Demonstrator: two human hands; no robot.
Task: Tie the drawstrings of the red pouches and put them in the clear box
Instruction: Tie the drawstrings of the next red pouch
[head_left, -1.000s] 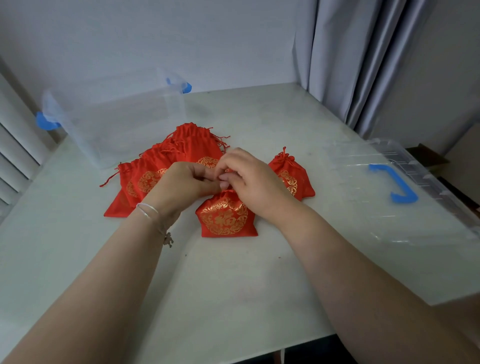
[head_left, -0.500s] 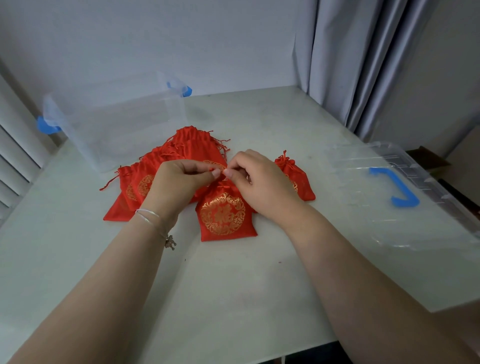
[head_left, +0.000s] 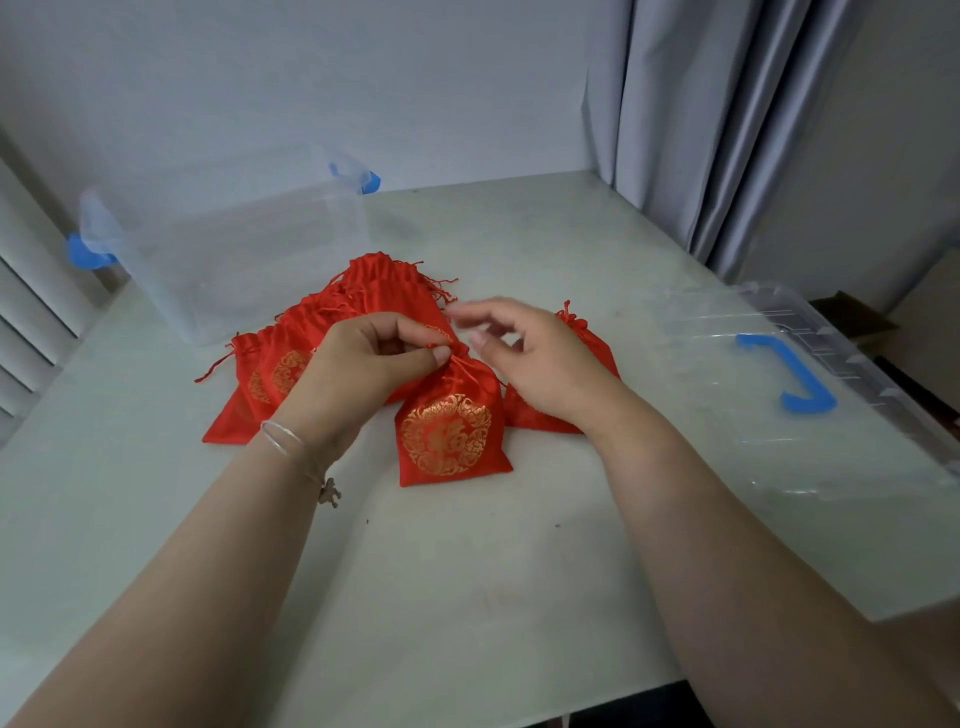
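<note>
**Left hand pinching, right hand loose**

Both bare forearms reach forward from the lower corners and converge toward the middle. The left hand (head_left: 369, 358) is curled, thumb and forefinger pinched together on the gathered neck of a red satin pouch with a gold emblem (head_left: 449, 431); thin silver bangles with a small charm (head_left: 291, 447) circle its wrist. The right hand (head_left: 535, 358) hovers just beside it, fingers spread and loosely bent, gripping nothing, its fingertips blurred.
</note>
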